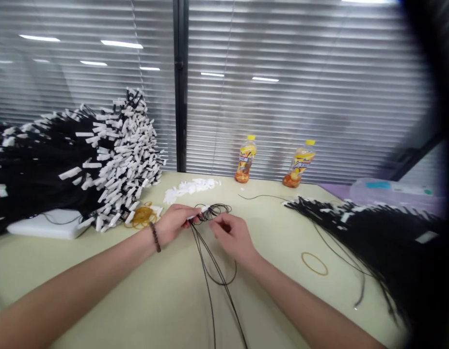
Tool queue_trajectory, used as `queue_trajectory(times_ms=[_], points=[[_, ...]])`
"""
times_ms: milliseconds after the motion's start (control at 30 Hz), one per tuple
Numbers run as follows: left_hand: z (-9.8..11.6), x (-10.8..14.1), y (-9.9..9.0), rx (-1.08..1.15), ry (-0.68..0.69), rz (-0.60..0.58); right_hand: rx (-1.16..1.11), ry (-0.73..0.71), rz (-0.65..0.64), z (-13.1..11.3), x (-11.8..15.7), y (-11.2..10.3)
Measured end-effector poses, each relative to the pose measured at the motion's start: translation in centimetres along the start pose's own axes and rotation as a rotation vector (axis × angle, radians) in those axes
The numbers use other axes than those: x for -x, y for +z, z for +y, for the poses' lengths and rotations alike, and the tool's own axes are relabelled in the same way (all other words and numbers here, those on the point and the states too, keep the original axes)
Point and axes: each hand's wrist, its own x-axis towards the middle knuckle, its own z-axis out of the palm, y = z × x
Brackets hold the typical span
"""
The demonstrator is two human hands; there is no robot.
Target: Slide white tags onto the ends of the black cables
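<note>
Thin black cables (pixel 212 252) run from between my hands down toward the table's front edge, and their far ends form loops. My left hand (pixel 174 222), with a beaded bracelet on its wrist, pinches the cables close to a small white tag. Just right of the loops is my right hand (pixel 234 235), its fingers curled together; what they hold, if anything, is too small to make out. A curved length of cable hangs below my right hand.
A big heap of white-tagged black cables (pixel 126 160) stands left, beside yellow rubber bands (pixel 142 217). White pieces (pixel 190 188) lie behind my hands. Two bottles (pixel 245 160) stand at the back. More black cables (pixel 370 237) and a single rubber band (pixel 314 263) are on the right.
</note>
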Motion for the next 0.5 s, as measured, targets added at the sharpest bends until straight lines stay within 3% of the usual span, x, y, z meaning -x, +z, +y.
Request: queue_trajectory(times_ms=[133, 500], points=[[0.05, 0.03, 0.05, -0.027, -0.008, -0.004, 0.067, 0.000, -0.012, 0.58, 0.29, 1.02], [0.07, 0.01, 0.06, -0.006, 0.013, -0.032, 0.104, 0.011, -0.011, 0.77, 0.31, 0.98]])
